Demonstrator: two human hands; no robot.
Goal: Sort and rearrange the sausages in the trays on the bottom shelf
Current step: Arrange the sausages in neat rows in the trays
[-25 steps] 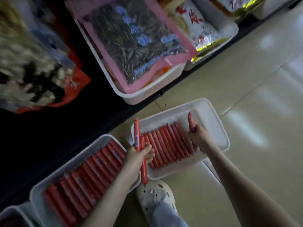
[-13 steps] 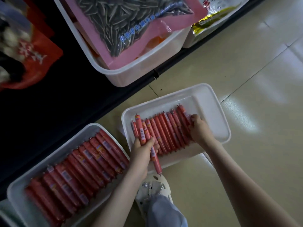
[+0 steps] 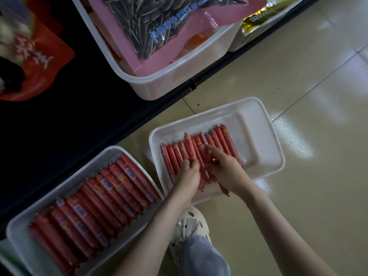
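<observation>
- The thin sausages [image 3: 219, 142] lie in one row across the left half of the small tray [image 3: 258, 108], which sits on the floor [image 3: 298, 206] just in front of the shelf. The right half of that tray is bare, so a sideways push could send the row rolling into the gap and out of line.
- The left hand [image 3: 188, 176] has its fingers curled down on the near ends of the row. The view is blurred there, so I cannot tell whether it pinches one sausage or only presses on them. A hard squeeze could buckle the soft casings or lift the neighbours out of line.
- The right hand [image 3: 227, 170] lies with its fingers stretched across the middle of the row, pressing down. If the two hands push unevenly, some sausages would likely ride up over others.
- A few near ends [image 3: 225, 191] seem to poke over the front rim. A nudge could tip them onto the floor, close to the shoe [image 3: 196, 220].
- The full tray [image 3: 18, 222] of thicker sausages [image 3: 95, 196] sits just beside the small one. A forearm sweeping left could knock its tight row askew.
</observation>
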